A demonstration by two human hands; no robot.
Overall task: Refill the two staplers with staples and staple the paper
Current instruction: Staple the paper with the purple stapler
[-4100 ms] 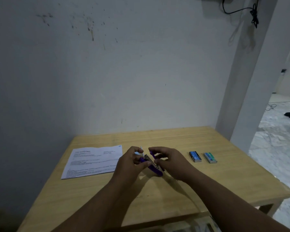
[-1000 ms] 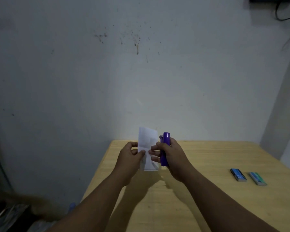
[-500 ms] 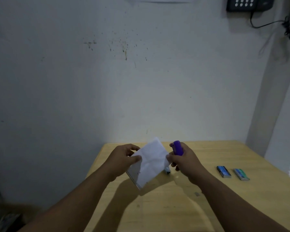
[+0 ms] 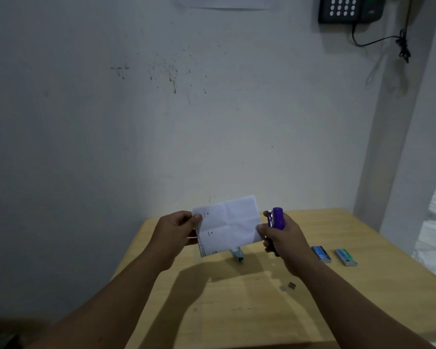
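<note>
Partly hidden: pale stapler behind folded paper, left hand pinching; right hand grips purple stapler.

A folded paper is being held up above the wooden table by the left hand, pinched at its nine o'clock edge. At its three o'clock side, a purple stapler is being gripped upright by the right hand. A pale blue stapler is lying below the paper, and two staple boxes are lying at three o'clock.

just the one head cam, wide-angle; looks forward and slightly down from above the forearms; wooden table sits close below; stained wall fills most of the upper frame
</note>
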